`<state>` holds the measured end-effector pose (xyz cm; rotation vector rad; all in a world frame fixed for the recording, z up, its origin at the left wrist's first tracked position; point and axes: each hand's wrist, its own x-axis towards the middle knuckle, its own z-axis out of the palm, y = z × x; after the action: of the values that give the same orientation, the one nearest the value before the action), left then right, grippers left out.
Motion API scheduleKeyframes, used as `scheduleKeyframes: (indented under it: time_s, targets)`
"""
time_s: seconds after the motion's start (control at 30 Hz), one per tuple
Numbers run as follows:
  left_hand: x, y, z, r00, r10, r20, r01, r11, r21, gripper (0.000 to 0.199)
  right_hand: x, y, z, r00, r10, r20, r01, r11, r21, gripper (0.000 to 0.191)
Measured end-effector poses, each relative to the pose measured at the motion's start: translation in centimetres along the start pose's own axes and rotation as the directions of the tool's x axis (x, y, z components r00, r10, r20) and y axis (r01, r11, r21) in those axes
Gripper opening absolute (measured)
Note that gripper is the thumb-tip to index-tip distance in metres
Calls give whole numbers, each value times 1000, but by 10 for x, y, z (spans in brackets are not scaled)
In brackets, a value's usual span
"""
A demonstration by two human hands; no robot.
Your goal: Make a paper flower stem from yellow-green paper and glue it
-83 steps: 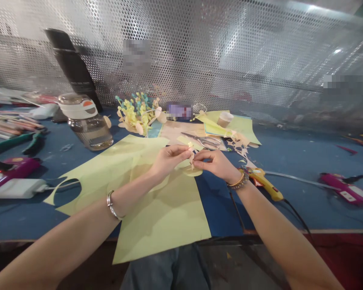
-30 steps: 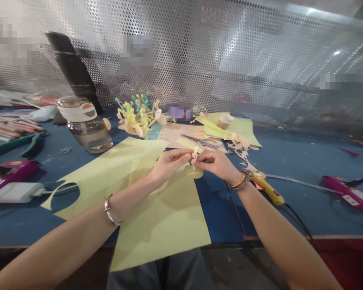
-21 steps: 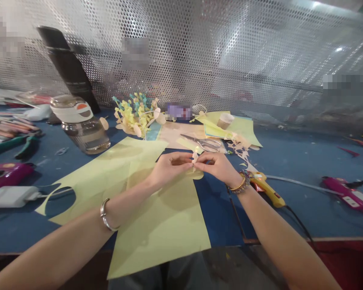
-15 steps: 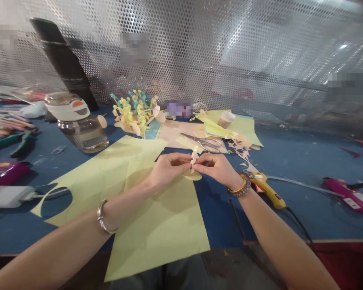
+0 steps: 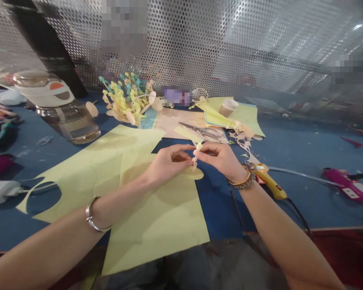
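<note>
Between my two hands is a small paper flower sprig [image 5: 195,158], pale pink along its stem with a yellow piece at the top. My left hand [image 5: 169,162] pinches its lower part between thumb and fingertips. Higher up, my right hand [image 5: 219,159] grips it just under the yellow piece. A round cream paper disc [image 5: 196,174] shows below the sprig; I cannot tell whether it is joined to it. Pale yellow paper sheets [image 5: 157,225] lie under my left forearm. Scissors [image 5: 204,131] rest on paper beyond my hands.
A bunch of yellow, blue and peach paper sprigs [image 5: 127,100] stands at the back, beside a water bottle [image 5: 66,112]. Right of my hand lie a yellow glue gun [image 5: 270,183] with its cord and a purple power strip [image 5: 347,185]. Cut-out paper scraps [image 5: 242,135] and a small roll [image 5: 228,106] sit behind.
My right hand has shifted up the sprig toward its yellow top, while my left still pinches lower down. The camera view has tilted slightly, so the bottle appears farther left.
</note>
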<state>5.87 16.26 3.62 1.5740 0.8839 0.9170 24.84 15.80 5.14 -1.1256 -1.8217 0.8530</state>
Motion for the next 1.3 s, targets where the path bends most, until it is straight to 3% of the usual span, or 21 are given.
scheduleKeyframes:
  time_s: [0.3, 0.73, 0.93, 1.3]
  targets:
    - [-1, -6, 2, 997, -12, 72, 16, 998, -59, 53, -1, -3, 2, 1000, -8, 24, 8, 1000, 30, 20]
    - [-1, -6, 5, 999, 52, 8, -52, 998, 40, 44, -3, -2, 6, 999, -34, -34, 30, 994, -103, 17]
    - [2, -7, 1, 990, 135, -36, -126, 975, 180, 42, -1, -3, -4, 989, -105, -107, 78, 970, -232, 13]
    - [2, -7, -3, 987, 125, -105, -103, 977, 189, 36, 2, 13, -10, 996, -24, -87, -8, 939, -343, 14]
